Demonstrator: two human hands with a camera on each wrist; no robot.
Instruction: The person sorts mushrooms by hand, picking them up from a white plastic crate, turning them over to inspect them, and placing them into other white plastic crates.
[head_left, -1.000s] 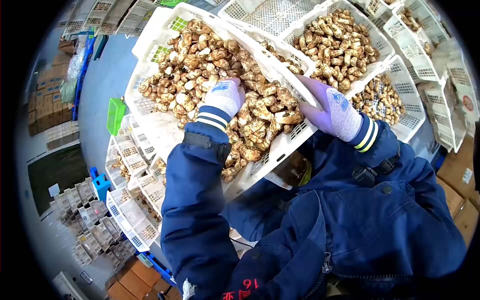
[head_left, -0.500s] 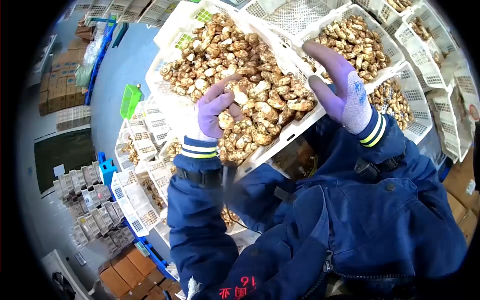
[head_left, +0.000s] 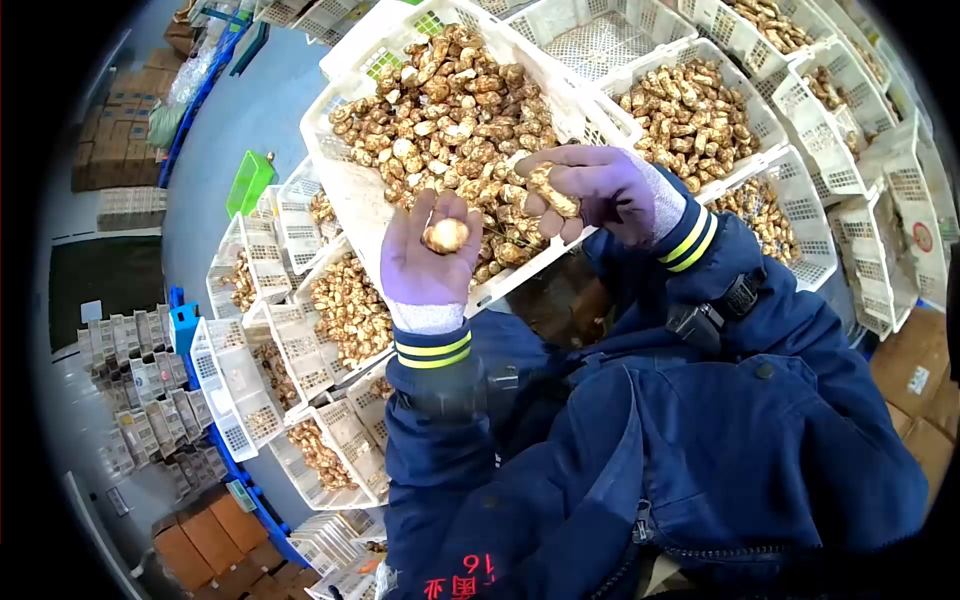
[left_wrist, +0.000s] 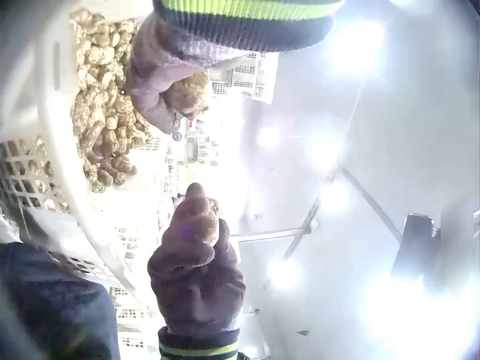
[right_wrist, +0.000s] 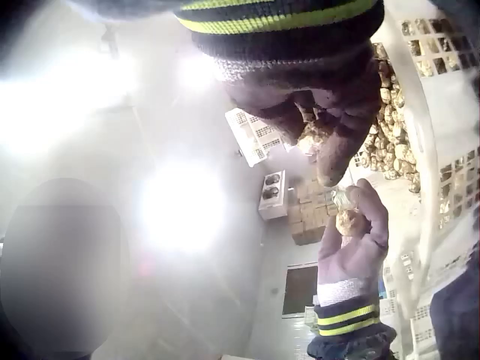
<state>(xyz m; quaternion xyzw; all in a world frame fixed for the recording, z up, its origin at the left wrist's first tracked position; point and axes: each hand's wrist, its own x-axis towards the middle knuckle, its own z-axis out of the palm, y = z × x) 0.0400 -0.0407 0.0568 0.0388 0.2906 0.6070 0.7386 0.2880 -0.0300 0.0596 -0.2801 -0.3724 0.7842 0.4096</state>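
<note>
My left hand (head_left: 428, 265), in a purple and grey glove, is turned palm up over the near left edge of a large white crate (head_left: 340, 190). A stubby brown and white mushroom (head_left: 445, 235) sits in its curled fingers, seen also in the left wrist view as a pale mushroom (left_wrist: 187, 95). To its right, my right hand (head_left: 615, 190) pinches a longer mushroom (head_left: 553, 190) between thumb and fingers, above the crate's near right side. Beneath both hands lies a heap of similar mushrooms (head_left: 460, 120) in the crate.
Crates of sorted mushrooms (head_left: 690, 115) stand at the right, and more mushroom-filled crates (head_left: 350, 310) at the lower left. Behind is a nearly bare crate (head_left: 600, 40). A green basket (head_left: 250, 182) stands left of the large crate, with cardboard boxes (head_left: 210, 535) on the floor beyond.
My left hand came out of the heap and turned palm up with a mushroom. My right hand left the crate's rim, moved left and now pinches another mushroom.
</note>
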